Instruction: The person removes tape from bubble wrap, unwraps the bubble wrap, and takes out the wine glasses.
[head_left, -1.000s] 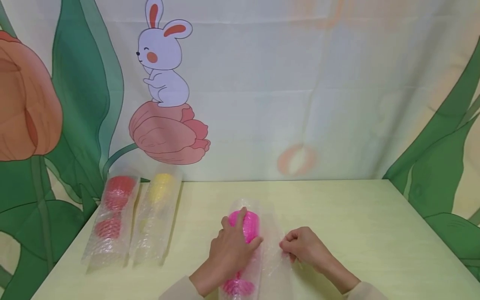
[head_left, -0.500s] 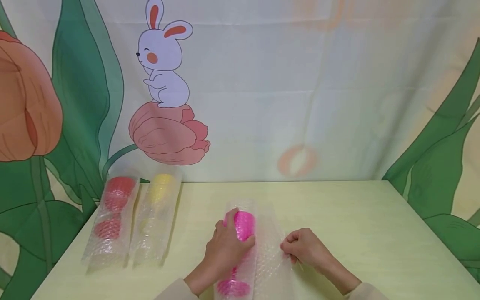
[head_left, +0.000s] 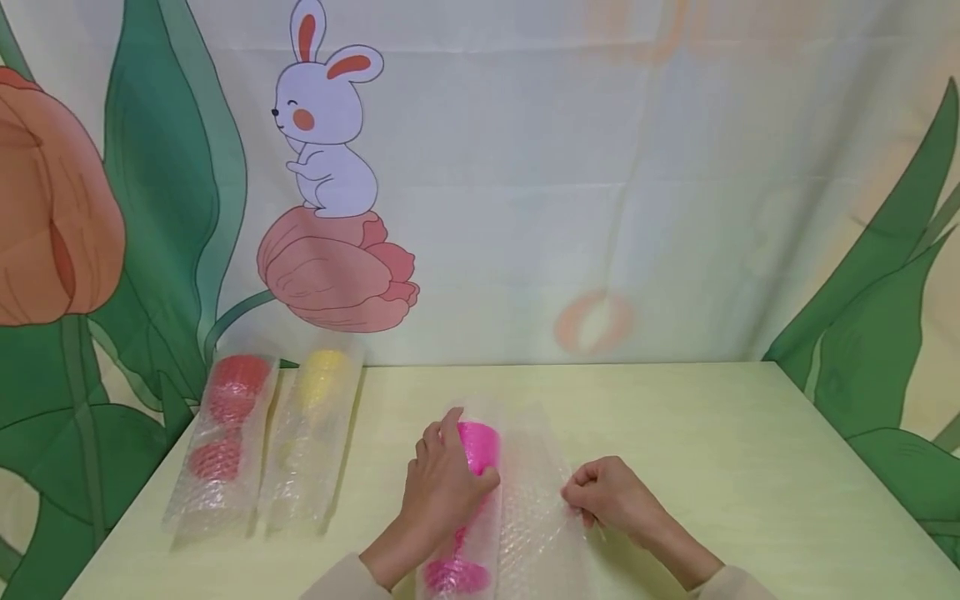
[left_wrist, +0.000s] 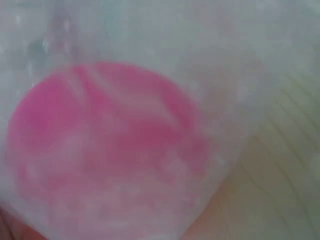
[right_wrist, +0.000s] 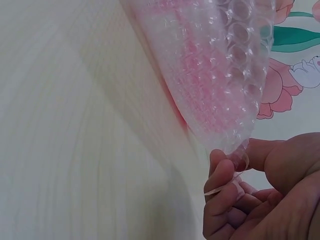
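A pink stemmed, goblet-shaped thing (head_left: 482, 446) lies rolled in bubble wrap (head_left: 536, 500) at the front middle of the table. My left hand (head_left: 442, 492) grips this bundle across its upper part, thumb on the right side and fingers on the left. In the left wrist view, the round pink end (left_wrist: 105, 120) shows blurred through the wrap. To the right, my right hand (head_left: 611, 496) pinches the free edge of the bubble wrap between thumb and fingertips. A sheet of wrap stretches between the two hands, and the right wrist view shows its bubbles (right_wrist: 240, 55) close up.
On the left of the pale table (head_left: 697, 433) lie two more wrapped bundles, one red (head_left: 217, 458) and one yellow (head_left: 322, 379). A curtain printed with a rabbit (head_left: 333, 171) and tulips hangs behind the table's back edge.
My left hand has shifted left with the pink bundle, and more of the wrap now spreads between the hands. The right hand has stayed almost still, still pinching the wrap's edge.
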